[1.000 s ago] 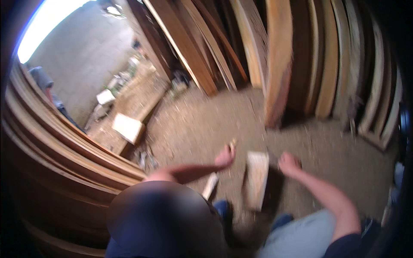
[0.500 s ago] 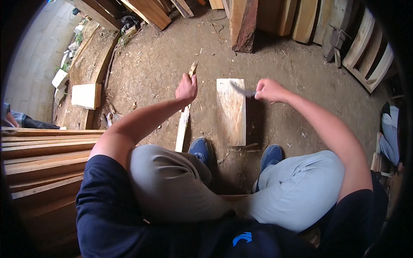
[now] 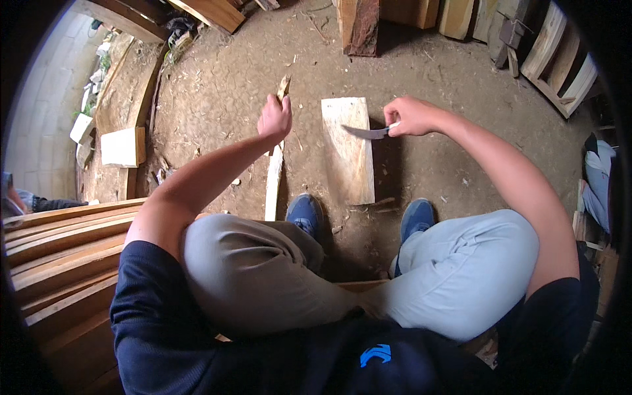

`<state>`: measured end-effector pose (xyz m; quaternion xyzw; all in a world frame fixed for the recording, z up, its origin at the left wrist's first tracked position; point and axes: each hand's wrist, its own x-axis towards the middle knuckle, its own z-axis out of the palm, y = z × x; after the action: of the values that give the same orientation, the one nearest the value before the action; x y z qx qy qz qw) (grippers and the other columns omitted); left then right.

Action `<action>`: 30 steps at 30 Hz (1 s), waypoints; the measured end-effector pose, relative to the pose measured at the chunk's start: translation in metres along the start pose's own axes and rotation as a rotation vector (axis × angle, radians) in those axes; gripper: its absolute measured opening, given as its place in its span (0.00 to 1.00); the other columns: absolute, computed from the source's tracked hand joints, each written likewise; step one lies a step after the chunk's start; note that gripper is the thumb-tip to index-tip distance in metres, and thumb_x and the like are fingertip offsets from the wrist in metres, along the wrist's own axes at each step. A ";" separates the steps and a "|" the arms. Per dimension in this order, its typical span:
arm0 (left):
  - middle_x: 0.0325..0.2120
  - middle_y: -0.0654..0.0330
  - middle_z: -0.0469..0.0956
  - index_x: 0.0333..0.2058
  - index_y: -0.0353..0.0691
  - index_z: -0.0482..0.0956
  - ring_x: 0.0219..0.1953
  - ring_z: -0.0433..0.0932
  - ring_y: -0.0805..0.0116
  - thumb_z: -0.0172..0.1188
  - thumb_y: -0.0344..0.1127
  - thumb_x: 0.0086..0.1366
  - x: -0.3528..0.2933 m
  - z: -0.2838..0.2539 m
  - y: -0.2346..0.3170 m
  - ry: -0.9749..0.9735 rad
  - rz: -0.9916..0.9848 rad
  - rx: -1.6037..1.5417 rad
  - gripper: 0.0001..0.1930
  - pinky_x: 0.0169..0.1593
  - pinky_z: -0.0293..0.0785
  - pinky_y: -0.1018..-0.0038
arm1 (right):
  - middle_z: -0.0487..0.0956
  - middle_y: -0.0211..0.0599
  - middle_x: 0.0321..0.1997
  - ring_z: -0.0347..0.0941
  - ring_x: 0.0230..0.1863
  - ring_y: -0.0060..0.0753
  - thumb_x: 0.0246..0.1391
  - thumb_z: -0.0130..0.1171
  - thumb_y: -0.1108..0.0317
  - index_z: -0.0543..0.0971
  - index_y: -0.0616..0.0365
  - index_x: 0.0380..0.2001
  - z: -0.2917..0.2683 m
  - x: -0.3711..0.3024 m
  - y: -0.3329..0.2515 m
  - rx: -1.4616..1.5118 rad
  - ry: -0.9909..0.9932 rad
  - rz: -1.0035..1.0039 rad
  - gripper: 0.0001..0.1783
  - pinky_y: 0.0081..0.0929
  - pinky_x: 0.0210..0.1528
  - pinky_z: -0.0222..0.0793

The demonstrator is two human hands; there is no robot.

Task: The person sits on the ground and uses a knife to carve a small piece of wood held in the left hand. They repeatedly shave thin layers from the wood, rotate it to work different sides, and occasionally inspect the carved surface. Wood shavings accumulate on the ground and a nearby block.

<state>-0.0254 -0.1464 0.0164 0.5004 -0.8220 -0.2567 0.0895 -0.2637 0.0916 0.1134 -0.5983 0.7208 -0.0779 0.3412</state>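
Observation:
My left hand (image 3: 274,118) is closed round a long, narrow wood strip (image 3: 274,184); its rough end sticks out above my fist and its pale lower part slants down towards my left shoe. In my right hand (image 3: 411,116) is a knife (image 3: 363,132) with a curved blade pointing left, gripped by its handle, which my fingers mostly hide. The blade lies over a pale wooden block (image 3: 349,164) on the ground between my hands; whether it touches the wood I cannot tell. The strip stands apart from the block.
Stacked planks (image 3: 72,250) lie at my left. Upright timbers (image 3: 359,26) stand at the far side, and a slatted wooden frame (image 3: 559,59) at the far right. A pale block (image 3: 123,147) rests at the left. Parts of other people (image 3: 599,178) show at both edges. My shoes (image 3: 305,215) flank the block.
The view has shifted, so the whole scene sits higher in the picture. The knife blade has turned closer to level over the block. Both hands keep their holds.

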 end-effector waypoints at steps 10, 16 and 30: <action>0.39 0.40 0.76 0.41 0.36 0.66 0.44 0.74 0.38 0.42 0.54 0.68 -0.001 -0.002 0.003 -0.008 -0.037 0.015 0.23 0.47 0.68 0.49 | 0.80 0.47 0.34 0.79 0.36 0.47 0.46 0.58 0.65 0.78 0.57 0.31 -0.021 0.000 -0.005 -0.132 0.475 0.335 0.10 0.41 0.38 0.73; 0.41 0.40 0.76 0.42 0.37 0.65 0.45 0.74 0.38 0.41 0.54 0.69 0.005 0.001 -0.012 -0.011 -0.052 0.077 0.22 0.47 0.68 0.49 | 0.82 0.44 0.30 0.79 0.33 0.37 0.47 0.63 0.66 0.81 0.59 0.30 0.016 0.022 -0.038 0.147 0.117 0.167 0.09 0.35 0.37 0.74; 0.42 0.41 0.77 0.46 0.37 0.66 0.47 0.75 0.41 0.44 0.54 0.67 0.010 -0.001 -0.010 -0.134 -0.055 0.080 0.24 0.49 0.70 0.52 | 0.81 0.48 0.32 0.79 0.37 0.47 0.49 0.57 0.60 0.81 0.58 0.34 0.010 0.018 -0.012 0.010 0.388 0.232 0.14 0.40 0.41 0.72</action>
<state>-0.0226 -0.1592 0.0109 0.5077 -0.8218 -0.2586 0.0072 -0.2497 0.0748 0.1048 -0.4835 0.8365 -0.1553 0.2059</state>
